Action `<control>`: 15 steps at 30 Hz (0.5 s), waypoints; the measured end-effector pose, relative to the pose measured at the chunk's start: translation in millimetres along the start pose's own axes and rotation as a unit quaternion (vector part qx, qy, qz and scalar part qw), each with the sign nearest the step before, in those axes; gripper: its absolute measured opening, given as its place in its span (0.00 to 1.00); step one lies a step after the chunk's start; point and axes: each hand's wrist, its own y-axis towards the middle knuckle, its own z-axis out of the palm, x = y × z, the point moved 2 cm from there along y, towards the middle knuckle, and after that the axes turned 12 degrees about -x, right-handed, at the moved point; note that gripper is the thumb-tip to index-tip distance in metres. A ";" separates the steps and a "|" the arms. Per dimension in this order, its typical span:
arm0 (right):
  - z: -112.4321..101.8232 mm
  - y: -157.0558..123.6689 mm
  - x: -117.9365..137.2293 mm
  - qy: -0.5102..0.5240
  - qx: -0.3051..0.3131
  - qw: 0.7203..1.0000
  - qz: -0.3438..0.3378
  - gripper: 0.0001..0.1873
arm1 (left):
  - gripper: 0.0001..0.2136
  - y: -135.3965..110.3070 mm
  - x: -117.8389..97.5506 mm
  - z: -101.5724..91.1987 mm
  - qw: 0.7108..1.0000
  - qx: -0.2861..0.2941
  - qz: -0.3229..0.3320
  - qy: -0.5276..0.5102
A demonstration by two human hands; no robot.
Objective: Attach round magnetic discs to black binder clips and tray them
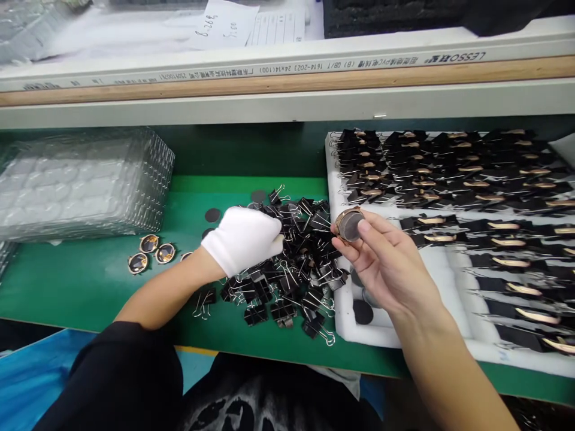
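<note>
Passage I saw: bare green flat bench top, front left. Obstacles I logged: heaped black-and-silver metal binder clips, centre; stacked clear plastic trays, left; rectangular white foam tray, right; long pale-grey ledge, above rear.

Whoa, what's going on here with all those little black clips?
A person's right hand holds a round metal case with a dark disc against it. The white-gloved left hand is over a heap of black clips. To the right, a white tray holds rows of clips with gold-colored pieces.

White-gloved left grip, black sleeve, black garment, pale print
</note>
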 end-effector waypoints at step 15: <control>4.8 -14.2 -9.6 -0.071 0.186 0.980 -0.014 0.08 | 0.21 -3.2 -2.6 -26.2 0.892 -0.127 -0.024 -0.434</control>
